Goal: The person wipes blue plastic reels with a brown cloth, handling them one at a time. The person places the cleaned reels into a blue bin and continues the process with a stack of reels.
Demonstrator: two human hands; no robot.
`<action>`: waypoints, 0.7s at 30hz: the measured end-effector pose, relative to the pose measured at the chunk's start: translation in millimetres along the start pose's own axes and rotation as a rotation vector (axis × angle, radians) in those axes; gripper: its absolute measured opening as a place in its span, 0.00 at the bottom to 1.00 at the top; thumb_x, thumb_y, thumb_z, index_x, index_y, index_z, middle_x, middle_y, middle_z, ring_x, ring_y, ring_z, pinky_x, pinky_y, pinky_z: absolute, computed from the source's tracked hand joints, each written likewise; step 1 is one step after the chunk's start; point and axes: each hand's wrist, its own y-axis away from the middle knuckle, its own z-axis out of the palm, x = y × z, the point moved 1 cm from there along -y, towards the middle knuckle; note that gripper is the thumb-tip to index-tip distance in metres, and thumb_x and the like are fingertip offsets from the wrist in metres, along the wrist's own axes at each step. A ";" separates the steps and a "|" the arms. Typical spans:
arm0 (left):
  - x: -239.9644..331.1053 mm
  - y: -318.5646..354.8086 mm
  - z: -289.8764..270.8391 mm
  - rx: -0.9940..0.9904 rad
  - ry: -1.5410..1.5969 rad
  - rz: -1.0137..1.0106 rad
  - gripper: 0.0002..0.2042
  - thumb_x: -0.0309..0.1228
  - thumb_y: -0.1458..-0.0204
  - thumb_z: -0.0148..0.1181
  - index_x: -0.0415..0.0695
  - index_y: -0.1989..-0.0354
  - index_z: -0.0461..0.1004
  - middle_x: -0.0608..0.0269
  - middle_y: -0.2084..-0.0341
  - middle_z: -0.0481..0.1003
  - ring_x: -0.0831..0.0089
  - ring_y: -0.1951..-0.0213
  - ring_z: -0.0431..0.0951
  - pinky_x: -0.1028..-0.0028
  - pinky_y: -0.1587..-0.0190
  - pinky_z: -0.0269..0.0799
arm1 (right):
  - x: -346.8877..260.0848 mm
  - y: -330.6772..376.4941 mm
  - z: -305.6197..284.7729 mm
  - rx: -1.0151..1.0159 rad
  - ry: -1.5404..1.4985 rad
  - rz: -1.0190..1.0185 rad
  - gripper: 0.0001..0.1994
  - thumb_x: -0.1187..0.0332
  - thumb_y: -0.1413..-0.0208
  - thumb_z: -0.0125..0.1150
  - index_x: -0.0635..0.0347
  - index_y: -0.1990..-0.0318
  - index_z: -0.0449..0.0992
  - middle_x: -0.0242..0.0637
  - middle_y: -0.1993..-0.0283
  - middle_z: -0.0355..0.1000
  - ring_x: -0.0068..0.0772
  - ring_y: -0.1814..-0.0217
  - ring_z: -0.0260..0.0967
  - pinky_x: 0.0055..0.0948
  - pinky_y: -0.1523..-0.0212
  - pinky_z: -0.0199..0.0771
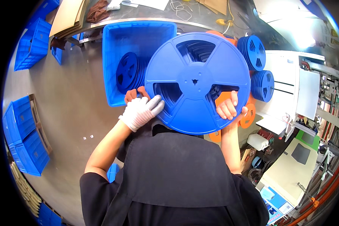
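A large blue plastic reel (194,107) with spoke-like cut-outs is held up in front of me. More blue reels show through its openings. My left hand (139,113), in a white and grey glove, is closed at the reel's left edge with its fingertips over the rim. Brown cloth (131,96) shows beside those fingers; whether the hand grips it too is hidden. My bare right hand (229,110) grips the right rim, its fingers curled through a cut-out. Smaller blue reels (127,71) stand on edge inside a blue bin (107,71), just left of the large reel.
Right of the large reel are stacks of blue reels (251,52) and orange reels (248,116), beside a white machine (282,71). A metal table (147,13) runs along the back. Blue crates (24,132) stand on the floor at left.
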 end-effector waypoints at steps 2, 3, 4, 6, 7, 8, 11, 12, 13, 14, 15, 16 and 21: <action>6.0 5.6 -14.3 0.060 -0.021 0.012 0.14 0.30 0.57 0.57 0.53 0.59 0.74 0.66 0.55 0.72 0.74 0.78 0.70 0.72 0.77 0.69 | 2.6 4.6 -4.6 -0.089 -0.001 0.011 0.15 0.60 0.48 0.61 0.54 0.68 0.60 0.25 0.85 0.61 0.20 0.85 0.61 0.24 0.76 0.64; 9.4 8.4 -18.1 0.071 -0.028 0.014 0.14 0.30 0.57 0.57 0.53 0.59 0.74 0.66 0.55 0.72 0.74 0.78 0.69 0.72 0.77 0.69 | 3.8 7.8 -6.5 -0.134 -0.001 0.013 0.15 0.60 0.47 0.61 0.54 0.68 0.59 0.25 0.85 0.62 0.19 0.85 0.61 0.24 0.76 0.64; 12.1 11.6 -20.6 0.081 -0.035 0.017 0.14 0.30 0.57 0.57 0.53 0.59 0.75 0.66 0.55 0.72 0.74 0.78 0.69 0.72 0.77 0.68 | 4.5 10.8 -8.2 -0.146 -0.007 0.008 0.15 0.60 0.47 0.61 0.54 0.69 0.59 0.25 0.85 0.63 0.20 0.86 0.63 0.24 0.77 0.65; 15.8 17.7 -25.4 0.087 -0.015 0.024 0.16 0.29 0.58 0.58 0.53 0.58 0.75 0.66 0.55 0.73 0.74 0.78 0.69 0.72 0.77 0.68 | 5.0 12.8 -9.0 -0.180 -0.020 0.027 0.15 0.60 0.47 0.61 0.54 0.69 0.59 0.25 0.85 0.63 0.20 0.86 0.63 0.24 0.77 0.65; 17.5 19.3 -26.0 0.100 -0.013 0.026 0.16 0.29 0.59 0.59 0.53 0.58 0.75 0.66 0.55 0.73 0.74 0.78 0.69 0.72 0.78 0.67 | 5.5 14.7 -9.6 -0.198 -0.027 0.036 0.15 0.60 0.47 0.61 0.54 0.69 0.59 0.25 0.85 0.63 0.20 0.86 0.63 0.24 0.77 0.65; 19.0 20.5 -26.3 0.112 -0.012 0.028 0.16 0.29 0.59 0.59 0.53 0.58 0.75 0.66 0.55 0.73 0.74 0.78 0.69 0.72 0.78 0.67 | 6.7 19.4 -11.5 -0.176 -0.061 0.021 0.15 0.58 0.50 0.61 0.56 0.68 0.62 0.26 0.85 0.62 0.22 0.86 0.61 0.24 0.78 0.63; 19.4 20.9 -30.4 0.131 -0.029 0.024 0.16 0.29 0.60 0.59 0.53 0.59 0.76 0.66 0.56 0.73 0.74 0.79 0.69 0.73 0.79 0.67 | 7.1 18.9 -12.7 -0.188 -0.057 0.026 0.15 0.59 0.50 0.61 0.56 0.68 0.62 0.26 0.85 0.62 0.22 0.86 0.61 0.24 0.78 0.63; 19.0 20.7 -32.0 0.127 -0.047 0.025 0.16 0.29 0.60 0.59 0.53 0.59 0.76 0.66 0.56 0.73 0.74 0.79 0.69 0.73 0.80 0.67 | 7.5 19.2 -14.3 -0.187 -0.065 0.018 0.15 0.59 0.50 0.61 0.56 0.68 0.62 0.26 0.85 0.62 0.22 0.86 0.61 0.25 0.78 0.63; 18.8 20.8 -32.6 0.123 -0.063 0.025 0.16 0.29 0.60 0.59 0.54 0.59 0.76 0.66 0.56 0.73 0.74 0.79 0.69 0.73 0.80 0.67 | 8.1 19.6 -16.2 -0.186 -0.073 0.011 0.15 0.59 0.50 0.61 0.56 0.68 0.62 0.26 0.85 0.61 0.22 0.86 0.61 0.25 0.78 0.63; 19.0 21.4 -32.6 0.133 -0.066 0.028 0.15 0.29 0.60 0.59 0.54 0.59 0.76 0.67 0.56 0.73 0.74 0.79 0.69 0.73 0.80 0.67 | 8.9 20.2 -17.0 -0.185 -0.083 0.005 0.15 0.59 0.50 0.61 0.56 0.68 0.61 0.26 0.85 0.61 0.22 0.86 0.61 0.25 0.78 0.63; 18.4 21.3 -31.8 0.141 -0.068 0.029 0.15 0.29 0.60 0.59 0.54 0.60 0.76 0.67 0.57 0.73 0.74 0.79 0.69 0.73 0.80 0.67 | 9.8 19.8 -16.9 -0.175 -0.088 0.000 0.15 0.59 0.49 0.61 0.56 0.67 0.61 0.26 0.84 0.61 0.22 0.85 0.61 0.25 0.77 0.63; 17.3 21.0 -30.9 0.150 -0.070 0.031 0.15 0.30 0.60 0.59 0.54 0.60 0.76 0.67 0.57 0.73 0.74 0.79 0.69 0.73 0.79 0.67 | 10.7 18.2 -16.2 -0.165 -0.094 -0.005 0.15 0.59 0.49 0.61 0.57 0.67 0.61 0.26 0.84 0.61 0.22 0.85 0.61 0.25 0.77 0.63; 6.2 12.2 -16.3 0.055 0.007 -0.052 0.12 0.30 0.57 0.57 0.52 0.61 0.75 0.68 0.57 0.73 0.70 0.74 0.72 0.71 0.76 0.70 | 10.3 -1.7 -13.2 -0.102 -0.143 -0.008 0.15 0.60 0.45 0.61 0.58 0.64 0.61 0.27 0.82 0.61 0.23 0.81 0.61 0.28 0.72 0.65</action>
